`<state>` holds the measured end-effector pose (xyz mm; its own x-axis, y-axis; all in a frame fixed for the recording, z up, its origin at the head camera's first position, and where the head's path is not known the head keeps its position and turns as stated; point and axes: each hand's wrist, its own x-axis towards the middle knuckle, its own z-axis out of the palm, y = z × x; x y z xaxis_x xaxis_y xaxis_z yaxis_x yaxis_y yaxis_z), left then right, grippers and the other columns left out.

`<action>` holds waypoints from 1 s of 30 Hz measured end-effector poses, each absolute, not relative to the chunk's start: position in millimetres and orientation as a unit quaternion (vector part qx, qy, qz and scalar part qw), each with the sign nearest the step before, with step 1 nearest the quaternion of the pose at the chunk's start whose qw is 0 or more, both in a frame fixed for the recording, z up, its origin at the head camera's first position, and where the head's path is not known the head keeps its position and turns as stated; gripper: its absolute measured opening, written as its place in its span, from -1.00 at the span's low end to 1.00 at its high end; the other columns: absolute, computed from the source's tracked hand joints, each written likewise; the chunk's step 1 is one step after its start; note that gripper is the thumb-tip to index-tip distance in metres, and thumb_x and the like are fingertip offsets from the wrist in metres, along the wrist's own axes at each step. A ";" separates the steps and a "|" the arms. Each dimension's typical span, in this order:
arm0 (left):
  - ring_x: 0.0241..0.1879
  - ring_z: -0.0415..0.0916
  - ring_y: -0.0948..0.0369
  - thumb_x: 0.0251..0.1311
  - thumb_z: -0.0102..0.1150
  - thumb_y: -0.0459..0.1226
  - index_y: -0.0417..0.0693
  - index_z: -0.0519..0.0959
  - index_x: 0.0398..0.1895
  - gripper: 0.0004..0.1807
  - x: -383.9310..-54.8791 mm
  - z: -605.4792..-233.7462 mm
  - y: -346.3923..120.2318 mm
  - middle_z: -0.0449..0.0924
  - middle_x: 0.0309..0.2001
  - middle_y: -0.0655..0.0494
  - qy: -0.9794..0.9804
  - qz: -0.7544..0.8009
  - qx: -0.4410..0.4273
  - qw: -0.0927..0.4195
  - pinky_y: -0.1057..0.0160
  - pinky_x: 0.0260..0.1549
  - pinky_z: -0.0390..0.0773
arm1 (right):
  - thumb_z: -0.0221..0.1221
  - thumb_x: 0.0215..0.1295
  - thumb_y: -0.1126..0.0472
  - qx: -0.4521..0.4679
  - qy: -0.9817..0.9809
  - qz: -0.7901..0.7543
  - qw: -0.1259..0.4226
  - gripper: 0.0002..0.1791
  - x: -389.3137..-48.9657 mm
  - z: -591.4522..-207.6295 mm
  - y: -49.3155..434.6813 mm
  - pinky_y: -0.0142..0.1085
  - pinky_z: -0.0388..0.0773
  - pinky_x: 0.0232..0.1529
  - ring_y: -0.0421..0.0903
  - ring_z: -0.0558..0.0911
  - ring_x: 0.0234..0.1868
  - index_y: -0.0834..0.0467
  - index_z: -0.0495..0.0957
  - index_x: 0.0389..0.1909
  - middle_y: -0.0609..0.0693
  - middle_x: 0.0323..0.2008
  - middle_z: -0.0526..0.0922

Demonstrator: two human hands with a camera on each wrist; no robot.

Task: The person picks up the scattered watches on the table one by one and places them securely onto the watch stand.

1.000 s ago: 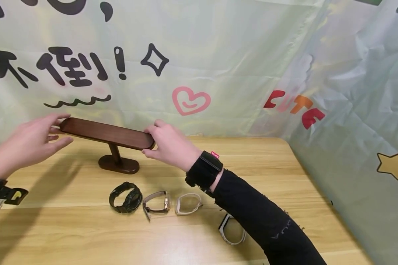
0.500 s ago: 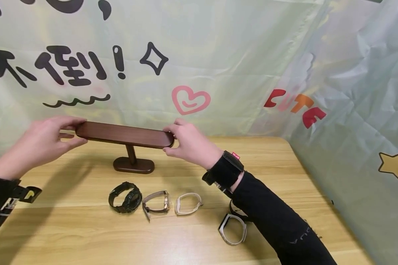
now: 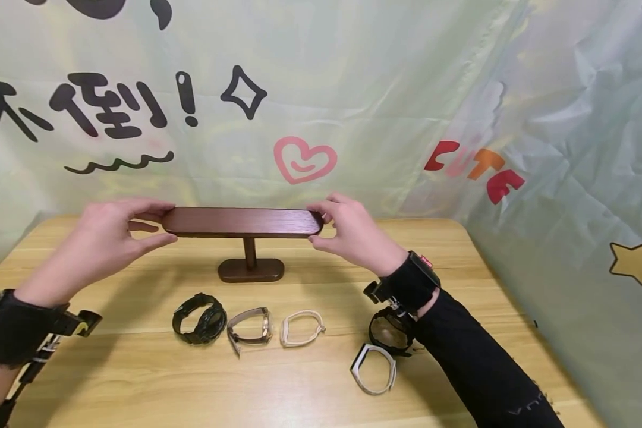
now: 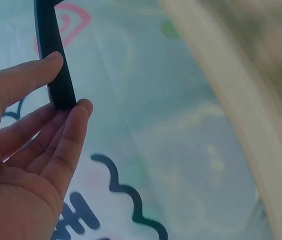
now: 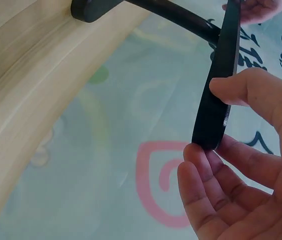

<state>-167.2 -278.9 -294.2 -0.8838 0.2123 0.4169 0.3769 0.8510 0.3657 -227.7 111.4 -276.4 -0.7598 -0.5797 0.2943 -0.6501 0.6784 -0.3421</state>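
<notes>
A dark brown wooden T-shaped display stand [image 3: 243,222] is upright at the back of the table, its long bar level above an oval foot. My left hand [image 3: 104,244] holds the bar's left end between thumb and fingers. At the opposite end, my right hand [image 3: 355,235] pinches the bar the same way. In the left wrist view, the thumb of the left hand [image 4: 31,160] lies on the bar [image 4: 53,60] with the fingertips at its end. The right wrist view has the right hand [image 5: 251,185] at the other tip, with post and foot visible beyond.
In front of the stand lie a chunky black watch [image 3: 212,323], a brown-strapped watch [image 3: 267,326] and a slim white band [image 3: 285,331]. Further right are a white-strapped smart band [image 3: 359,359] and a black watch [image 3: 389,331], overlapped by the right wrist. A printed cloth [image 3: 380,119] hangs behind the table.
Both hands and the stand have moved right, and the tilted bar is now level. The left fingers have closed in on the bar's end. The black watch by the right wrist has come into view.
</notes>
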 end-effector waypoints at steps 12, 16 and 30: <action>-0.15 0.84 -0.06 0.14 0.64 -0.26 -0.20 0.72 0.18 -0.47 -161.0 -299.1 -241.3 0.82 0.00 -0.20 -0.922 -0.277 -0.180 0.202 0.60 -0.21 0.66 | 0.51 0.29 0.20 0.286 -0.918 0.260 0.085 -0.42 -223.0 -284.2 152.0 -0.05 0.74 0.08 0.08 0.72 0.00 0.25 0.64 0.31 0.14 0.07 0.70; -0.14 0.85 -0.05 0.18 0.62 -0.24 -0.20 0.72 0.20 -0.47 -161.0 -299.4 -230.7 0.82 0.04 -0.20 -0.921 -0.281 -0.178 0.202 0.16 -0.17 0.79 | 0.48 0.33 0.19 0.276 -0.919 0.267 0.090 -0.45 -221.3 -285.4 162.2 -0.04 0.74 0.09 0.07 0.74 0.00 0.25 0.64 0.30 0.16 0.07 0.70; -0.10 0.85 -0.10 0.25 0.57 -0.24 -0.18 0.68 0.29 -0.45 -163.7 -301.5 -202.4 0.76 0.17 -0.24 -0.916 -0.315 -0.158 0.193 -0.06 -0.10 0.80 | 0.51 0.31 0.18 0.259 -0.918 0.276 0.116 -0.43 -214.0 -292.3 187.5 -0.04 0.76 0.11 0.03 0.75 0.00 0.22 0.65 0.31 0.13 0.09 0.70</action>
<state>-163.7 -202.4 -301.5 -0.8755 0.1671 0.4535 0.4109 0.7514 0.5163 -214.0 187.5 -292.3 -0.8389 -0.4114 0.3564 -0.5397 0.7141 -0.4459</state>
